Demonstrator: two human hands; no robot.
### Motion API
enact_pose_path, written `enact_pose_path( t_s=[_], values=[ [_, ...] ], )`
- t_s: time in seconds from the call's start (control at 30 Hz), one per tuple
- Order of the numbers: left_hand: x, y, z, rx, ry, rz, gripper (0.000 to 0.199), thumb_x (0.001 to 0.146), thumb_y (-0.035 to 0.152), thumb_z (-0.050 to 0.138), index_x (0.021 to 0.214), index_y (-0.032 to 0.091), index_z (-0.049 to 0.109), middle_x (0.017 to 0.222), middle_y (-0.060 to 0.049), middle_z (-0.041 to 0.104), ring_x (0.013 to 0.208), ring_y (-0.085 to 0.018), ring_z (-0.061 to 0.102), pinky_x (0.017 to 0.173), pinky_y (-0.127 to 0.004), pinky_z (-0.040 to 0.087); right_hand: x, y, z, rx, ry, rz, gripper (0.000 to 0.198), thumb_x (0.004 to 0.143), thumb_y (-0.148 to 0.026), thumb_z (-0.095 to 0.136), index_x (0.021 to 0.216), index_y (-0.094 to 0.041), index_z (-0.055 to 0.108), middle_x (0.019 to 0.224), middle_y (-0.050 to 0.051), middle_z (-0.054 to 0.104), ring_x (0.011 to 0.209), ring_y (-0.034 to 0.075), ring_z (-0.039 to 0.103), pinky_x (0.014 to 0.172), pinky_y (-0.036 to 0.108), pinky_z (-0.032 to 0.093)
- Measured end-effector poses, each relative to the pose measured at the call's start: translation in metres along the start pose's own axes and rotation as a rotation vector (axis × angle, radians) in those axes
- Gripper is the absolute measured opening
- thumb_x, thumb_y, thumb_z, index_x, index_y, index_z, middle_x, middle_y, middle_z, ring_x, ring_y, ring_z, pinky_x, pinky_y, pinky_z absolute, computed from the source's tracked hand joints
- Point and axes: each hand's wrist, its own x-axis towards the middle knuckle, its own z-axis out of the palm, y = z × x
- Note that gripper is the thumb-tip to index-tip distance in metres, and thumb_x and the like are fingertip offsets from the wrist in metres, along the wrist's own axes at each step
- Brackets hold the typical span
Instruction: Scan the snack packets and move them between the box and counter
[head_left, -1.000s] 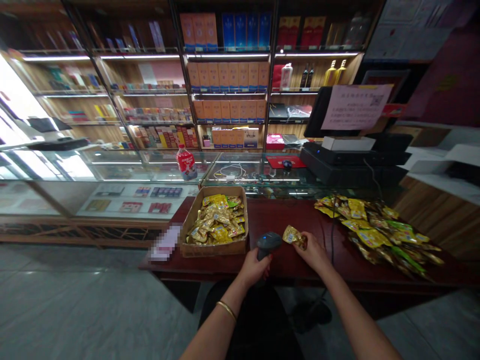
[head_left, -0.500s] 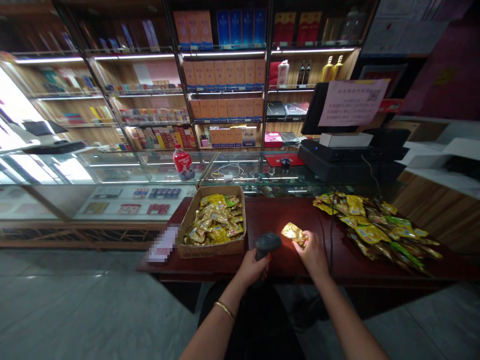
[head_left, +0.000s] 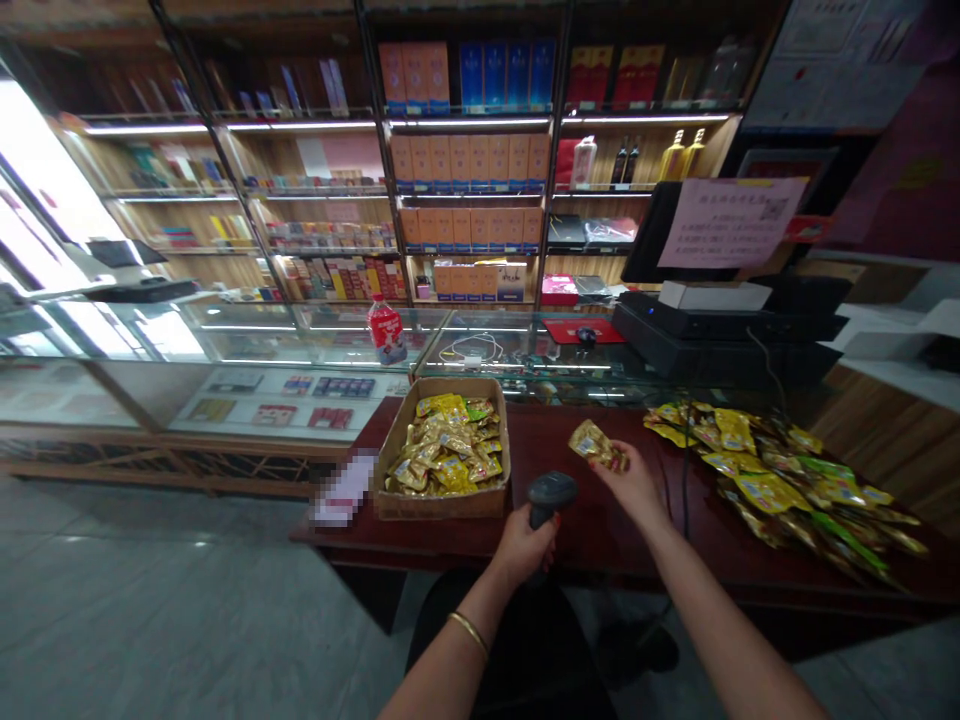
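My left hand [head_left: 527, 545] is wrapped round the handle of a dark grey barcode scanner [head_left: 553, 488], its head tilted toward the right above the table front. In my right hand [head_left: 626, 475] I pinch a small gold foil snack packet [head_left: 590, 441], up and to the right of the scanner. A cardboard box [head_left: 442, 506] to the left holds many gold and yellow packets [head_left: 450, 445]. A spread pile of similar packets [head_left: 772, 480], some with green, lies on the right of the table.
The dark red table [head_left: 540, 425] stands against a glass display counter [head_left: 517, 350]. A red-labelled bottle [head_left: 386, 330] and a monitor with a paper sheet [head_left: 731, 222] are on the counter. A cable [head_left: 685, 490] runs over the table. Shelves hold boxes [head_left: 469, 165].
The view has shifted, so things sit farther right. The packet has moved away from the scanner toward the back, and the bright light on it is gone. Both hands keep their hold.
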Motion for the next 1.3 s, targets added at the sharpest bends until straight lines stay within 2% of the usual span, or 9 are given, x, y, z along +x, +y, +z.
enact_pose_path(
  t_s=[0.2,0.37,0.47,0.63,0.77,0.9,1.07,1.2,1.3],
  values=[
    [-0.001,-0.002,-0.002,0.012,-0.006,-0.006,0.034,0.08,0.047,0.067,0.09,0.017,0.056,0.056,0.004,0.055,0.038,-0.01,0.051,0.035,-0.018,0.039,0.051,-0.109,0.117,0.12,-0.436,-0.088,0.031,0.096,-0.036,0.064,0.12,-0.017,0.062,0.116,0.006,0.068,0.093,0.019,0.069,0.08,0.038,0.059],
    [-0.001,0.0,-0.005,0.016,-0.03,-0.016,0.036,0.08,0.05,0.066,0.09,0.017,0.055,0.057,0.004,0.055,0.038,-0.01,0.049,0.035,-0.019,0.039,0.08,-0.155,0.168,0.064,-0.424,-0.113,0.034,0.097,-0.036,0.063,0.126,-0.019,0.06,0.125,0.008,0.064,0.103,0.022,0.067,0.087,0.043,0.058],
    [-0.001,-0.001,-0.006,0.035,-0.018,-0.01,0.039,0.081,0.054,0.065,0.089,0.017,0.055,0.056,0.004,0.054,0.039,-0.009,0.049,0.036,-0.018,0.039,0.09,-0.126,0.14,-0.056,-0.289,-0.094,0.032,0.097,-0.036,0.063,0.125,-0.02,0.061,0.126,0.008,0.064,0.103,0.022,0.066,0.088,0.043,0.057],
    [0.001,-0.006,-0.005,0.044,-0.007,-0.04,0.049,0.078,0.064,0.065,0.087,0.017,0.055,0.056,0.003,0.054,0.039,-0.01,0.05,0.034,-0.018,0.037,0.098,-0.035,0.039,-0.397,0.027,0.073,0.036,0.096,-0.036,0.063,0.128,-0.02,0.06,0.132,0.009,0.061,0.112,0.025,0.064,0.094,0.048,0.054],
    [0.002,-0.004,-0.004,0.043,0.008,-0.052,0.052,0.077,0.067,0.065,0.085,0.017,0.055,0.055,0.003,0.055,0.039,-0.011,0.051,0.033,-0.018,0.037,0.098,0.025,-0.015,-0.65,0.116,0.237,0.048,0.095,-0.039,0.065,0.138,-0.022,0.053,0.149,0.01,0.049,0.133,0.032,0.049,0.109,0.06,0.039],
    [0.002,0.001,-0.003,0.038,0.01,-0.068,0.052,0.075,0.067,0.066,0.088,0.017,0.055,0.056,0.003,0.055,0.039,-0.011,0.051,0.033,-0.019,0.038,0.075,0.048,-0.018,-0.78,0.012,0.206,0.067,0.097,-0.047,0.051,0.146,-0.002,0.044,0.154,0.029,0.04,0.147,0.041,0.028,0.118,0.064,0.009],
    [0.002,-0.002,-0.004,0.045,0.013,-0.034,0.048,0.078,0.064,0.064,0.084,0.017,0.054,0.054,0.004,0.053,0.038,-0.01,0.05,0.033,-0.018,0.038,0.013,0.031,0.001,-0.829,-0.121,0.006,0.062,0.097,-0.046,0.046,0.142,-0.003,0.051,0.147,0.03,0.049,0.134,0.041,0.047,0.115,0.066,-0.003],
    [0.002,-0.003,-0.004,0.037,0.0,-0.032,0.045,0.078,0.06,0.066,0.088,0.017,0.055,0.055,0.004,0.054,0.038,-0.01,0.05,0.032,-0.018,0.038,-0.017,0.017,-0.003,-0.811,-0.144,-0.066,0.042,0.099,-0.037,0.043,0.133,-0.019,0.061,0.124,0.017,0.068,0.116,0.03,0.06,0.116,0.055,0.014],
    [0.002,0.0,-0.003,0.051,0.026,-0.031,0.044,0.079,0.058,0.066,0.09,0.017,0.054,0.054,0.004,0.054,0.038,-0.011,0.05,0.032,-0.018,0.038,-0.017,0.019,-0.005,-0.811,-0.041,0.033,0.048,0.097,-0.036,0.044,0.139,-0.016,0.053,0.13,0.022,0.063,0.117,0.034,0.058,0.104,0.051,0.034]
  ],
)
